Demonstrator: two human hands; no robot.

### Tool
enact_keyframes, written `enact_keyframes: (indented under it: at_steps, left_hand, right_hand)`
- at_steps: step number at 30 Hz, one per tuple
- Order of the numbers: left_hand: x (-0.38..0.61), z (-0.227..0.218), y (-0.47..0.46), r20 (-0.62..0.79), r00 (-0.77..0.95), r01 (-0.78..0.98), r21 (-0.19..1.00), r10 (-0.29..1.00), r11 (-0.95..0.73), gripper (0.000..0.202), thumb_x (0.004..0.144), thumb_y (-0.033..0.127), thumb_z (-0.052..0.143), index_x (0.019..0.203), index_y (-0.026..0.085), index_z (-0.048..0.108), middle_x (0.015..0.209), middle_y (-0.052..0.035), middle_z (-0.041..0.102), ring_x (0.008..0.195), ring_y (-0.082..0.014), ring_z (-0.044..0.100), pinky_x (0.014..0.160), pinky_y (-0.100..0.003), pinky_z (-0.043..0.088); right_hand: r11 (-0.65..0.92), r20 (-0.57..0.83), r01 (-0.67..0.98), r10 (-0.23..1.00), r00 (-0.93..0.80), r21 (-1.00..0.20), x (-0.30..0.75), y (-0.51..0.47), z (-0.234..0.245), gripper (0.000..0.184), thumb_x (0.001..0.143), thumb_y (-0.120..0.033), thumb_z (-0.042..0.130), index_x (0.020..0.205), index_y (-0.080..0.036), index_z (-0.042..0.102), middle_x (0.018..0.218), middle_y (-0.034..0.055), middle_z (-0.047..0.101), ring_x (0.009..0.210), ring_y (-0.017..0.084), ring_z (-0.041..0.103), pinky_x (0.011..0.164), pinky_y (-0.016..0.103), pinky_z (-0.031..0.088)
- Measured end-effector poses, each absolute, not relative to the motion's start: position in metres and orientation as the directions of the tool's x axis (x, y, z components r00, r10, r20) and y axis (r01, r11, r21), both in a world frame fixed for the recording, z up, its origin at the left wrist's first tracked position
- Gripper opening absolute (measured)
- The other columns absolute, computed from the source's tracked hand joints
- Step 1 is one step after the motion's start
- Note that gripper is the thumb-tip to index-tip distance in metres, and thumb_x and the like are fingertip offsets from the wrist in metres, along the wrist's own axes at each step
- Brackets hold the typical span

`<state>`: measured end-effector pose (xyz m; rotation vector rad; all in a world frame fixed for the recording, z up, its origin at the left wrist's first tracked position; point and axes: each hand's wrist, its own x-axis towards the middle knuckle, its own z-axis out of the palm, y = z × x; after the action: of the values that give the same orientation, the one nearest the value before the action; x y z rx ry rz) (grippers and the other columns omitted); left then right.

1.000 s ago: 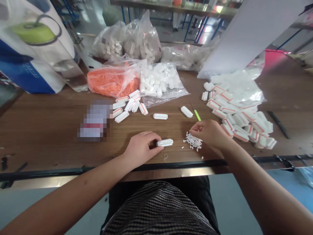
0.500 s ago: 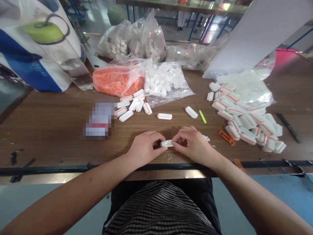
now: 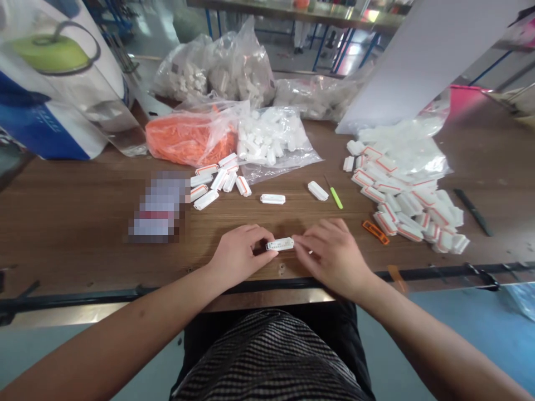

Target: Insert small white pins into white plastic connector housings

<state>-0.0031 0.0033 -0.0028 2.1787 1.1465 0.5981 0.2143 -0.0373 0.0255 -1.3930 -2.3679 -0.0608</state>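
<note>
Between thumb and fingers, my left hand grips the left end of a small white plastic housing. Its upward face shows rows of tiny holes or marks, too small to make out. My right hand is at the housing's other end, thumb and fingers apart, fingertips close to its tip; whether they touch it I cannot tell. Beyond the hands lie two more white housings, one straight ahead and one farther right, beside a green-handled thin tool.
Right of my hands are an orange plastic piece, a heap of white housings with orange strips and a black flat tool. Bags of orange parts and white parts stand behind a smaller group of housings.
My right hand has loosened its pinch on the housing and drawn back to its right end, uncovering more of it. My left hand keeps its grip. The view has shifted slightly.
</note>
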Motion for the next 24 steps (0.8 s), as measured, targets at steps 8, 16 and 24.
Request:
enact_keyframes:
  at_steps: [8, 16, 24]
  left_hand:
    - [-0.004, -0.001, 0.004, 0.151, 0.553, 0.563, 0.657, 0.819, -0.501, 0.008, 0.080, 0.024, 0.072, 0.086, 0.022, 0.068, 0.071, 0.0040, 0.061, 0.061, -0.0117, 0.052, 0.062, -0.024, 0.042]
    - [-0.004, -0.003, 0.005, 0.159, 0.554, 0.568, 0.645, 0.817, -0.511, 0.009, 0.080, 0.025, 0.073, 0.087, 0.022, 0.068, 0.070, 0.0040, 0.061, 0.061, -0.0120, 0.053, 0.061, -0.025, 0.042]
    - [-0.004, -0.002, 0.005, 0.147, 0.556, 0.564, 0.657, 0.818, -0.501, 0.008, 0.080, 0.025, 0.072, 0.087, 0.022, 0.068, 0.071, 0.0037, 0.061, 0.061, -0.0120, 0.052, 0.061, -0.025, 0.042]
  right_hand:
    - [-0.115, -0.136, 0.881, 0.989, 0.058, -0.459, 0.322, -0.022, 0.028, 0.022, 0.078, -0.038, 0.060, 0.079, -0.023, 0.077, 0.081, 0.0045, 0.076, 0.070, 0.022, 0.067, 0.063, 0.033, 0.047]
    - [-0.074, -0.178, 0.851, 0.984, -0.024, -0.520, 0.324, -0.019, 0.022, 0.025, 0.077, -0.040, 0.061, 0.084, -0.023, 0.078, 0.084, 0.0035, 0.077, 0.073, 0.021, 0.068, 0.065, 0.033, 0.050]
    - [-0.107, -0.161, 0.877, 0.986, 0.034, -0.469, 0.316, -0.019, 0.020, 0.021, 0.074, -0.037, 0.061, 0.071, -0.022, 0.074, 0.066, 0.0020, 0.071, 0.062, 0.018, 0.063, 0.059, 0.030, 0.046]
